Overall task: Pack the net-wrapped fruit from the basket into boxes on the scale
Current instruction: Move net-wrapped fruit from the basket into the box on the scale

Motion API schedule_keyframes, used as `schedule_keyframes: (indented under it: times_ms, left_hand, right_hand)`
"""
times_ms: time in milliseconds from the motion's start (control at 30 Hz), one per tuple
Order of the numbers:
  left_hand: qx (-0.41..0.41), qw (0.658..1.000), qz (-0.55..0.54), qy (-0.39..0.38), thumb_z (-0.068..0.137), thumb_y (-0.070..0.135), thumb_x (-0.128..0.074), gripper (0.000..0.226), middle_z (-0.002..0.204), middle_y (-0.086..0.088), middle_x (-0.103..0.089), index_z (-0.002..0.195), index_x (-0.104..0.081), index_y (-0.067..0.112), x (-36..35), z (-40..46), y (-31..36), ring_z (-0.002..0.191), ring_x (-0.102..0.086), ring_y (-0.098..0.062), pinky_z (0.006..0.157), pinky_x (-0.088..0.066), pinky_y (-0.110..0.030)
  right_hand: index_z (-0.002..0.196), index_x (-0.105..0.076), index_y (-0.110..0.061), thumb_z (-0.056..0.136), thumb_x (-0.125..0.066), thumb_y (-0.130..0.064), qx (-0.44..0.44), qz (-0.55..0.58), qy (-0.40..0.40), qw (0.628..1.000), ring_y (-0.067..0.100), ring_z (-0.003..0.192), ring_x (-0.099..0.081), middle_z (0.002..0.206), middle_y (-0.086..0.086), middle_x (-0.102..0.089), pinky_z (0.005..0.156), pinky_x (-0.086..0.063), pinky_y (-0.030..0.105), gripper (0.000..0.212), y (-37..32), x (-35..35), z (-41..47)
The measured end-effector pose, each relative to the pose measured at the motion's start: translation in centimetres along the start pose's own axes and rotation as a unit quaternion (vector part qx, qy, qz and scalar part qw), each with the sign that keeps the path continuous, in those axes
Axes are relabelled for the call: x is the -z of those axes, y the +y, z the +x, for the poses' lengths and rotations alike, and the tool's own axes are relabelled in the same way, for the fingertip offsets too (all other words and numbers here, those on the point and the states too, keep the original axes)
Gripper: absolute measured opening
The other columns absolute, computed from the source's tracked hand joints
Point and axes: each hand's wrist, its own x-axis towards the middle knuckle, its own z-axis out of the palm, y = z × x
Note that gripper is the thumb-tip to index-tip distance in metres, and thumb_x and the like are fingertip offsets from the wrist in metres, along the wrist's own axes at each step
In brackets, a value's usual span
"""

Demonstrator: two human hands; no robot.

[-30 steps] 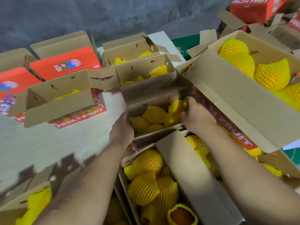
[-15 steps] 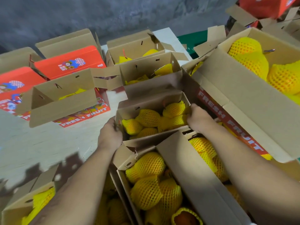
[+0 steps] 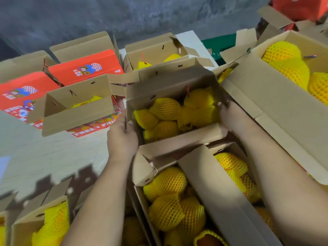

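Observation:
An open cardboard box (image 3: 170,86) sits in the middle, holding several fruits in yellow foam net (image 3: 166,109). My left hand (image 3: 122,135) grips the box's left wall, thumb over the rim. My right hand (image 3: 229,114) holds the right wall, fingers curled over its edge. Directly below it, another open box (image 3: 147,174) holds more net-wrapped fruit (image 3: 168,181). No scale or basket shows.
Open boxes with fruit stand at the left (image 3: 78,110), back (image 3: 156,50), bottom left (image 3: 35,219) and right (image 3: 276,96). Shut red boxes (image 3: 85,66) line the far left. A pale wooden tabletop (image 3: 53,150) lies to the left, a grey wall behind.
Both hands have drawn the middle box nearer to me and away from the boxes behind it. The right hand has shifted from the fruit inside to the box's right wall.

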Motion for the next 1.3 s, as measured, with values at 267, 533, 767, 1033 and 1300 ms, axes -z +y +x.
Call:
schedule_keyframes:
  times_ms: [267,533,767,1033,1300]
  left_hand:
    - [-0.056,0.997,-0.034,0.046,0.099,0.023,-0.044,0.048,0.125,0.005,-0.073,0.143,-0.063,0.033,5.2,0.8,2.0,0.117,-0.065,-0.025,0.102,-0.054,-0.043]
    - [-0.052,0.994,0.008,0.099,0.098,0.029,-0.046,0.049,0.133,0.008,-0.071,0.145,-0.06,0.035,13.2,-2.6,0.5,0.123,-0.064,-0.022,0.104,-0.053,-0.052]
    - [-0.053,0.986,-0.029,0.158,0.096,0.032,-0.049,0.046,0.128,0.011,-0.073,0.138,-0.062,0.045,20.6,-7.9,1.0,0.12,-0.068,-0.023,0.101,-0.055,-0.058]
    - [-0.034,0.965,-0.045,0.256,0.102,0.028,-0.052,0.041,0.112,0.017,-0.076,0.133,-0.065,0.05,30.4,-17.3,0.0,0.089,-0.073,-0.022,0.066,-0.064,-0.054]
    - [0.037,0.935,-0.06,0.347,0.107,0.02,-0.056,0.049,0.11,0.039,-0.07,0.118,-0.065,0.067,41.2,-30.6,-4.8,0.095,-0.071,0.006,0.067,-0.065,-0.04]
  right_hand:
    - [0.142,-0.051,-0.013,0.11,-0.037,-0.017,0.113,0.05,0.038,0.992,0.036,0.118,-0.058,0.126,0.017,-0.061,0.086,-0.045,0.034,0.035,-3.2,0.7,-2.7]
    - [0.083,-0.058,-0.023,0.099,-0.049,-0.017,0.186,0.092,-0.006,0.978,0.019,0.074,-0.057,0.078,-0.001,-0.061,0.065,-0.042,0.033,0.02,-4.7,-2.0,-6.7]
    - [0.087,-0.06,-0.018,0.106,-0.047,-0.017,0.306,0.056,-0.008,0.95,0.019,0.071,-0.058,0.077,0.004,-0.06,0.06,-0.042,0.032,0.023,-8.8,-1.2,-12.6]
    - [0.087,-0.058,-0.015,0.107,-0.047,-0.017,0.425,0.016,-0.02,0.905,0.017,0.07,-0.057,0.075,0.003,-0.059,0.06,-0.041,0.033,0.023,-14.5,-0.2,-22.7]
    - [0.082,-0.059,-0.018,0.105,-0.054,-0.015,0.478,0.073,-0.059,0.873,0.013,0.069,-0.055,0.072,0.001,-0.057,0.058,-0.042,0.028,0.023,-16.5,-6.9,-37.5]
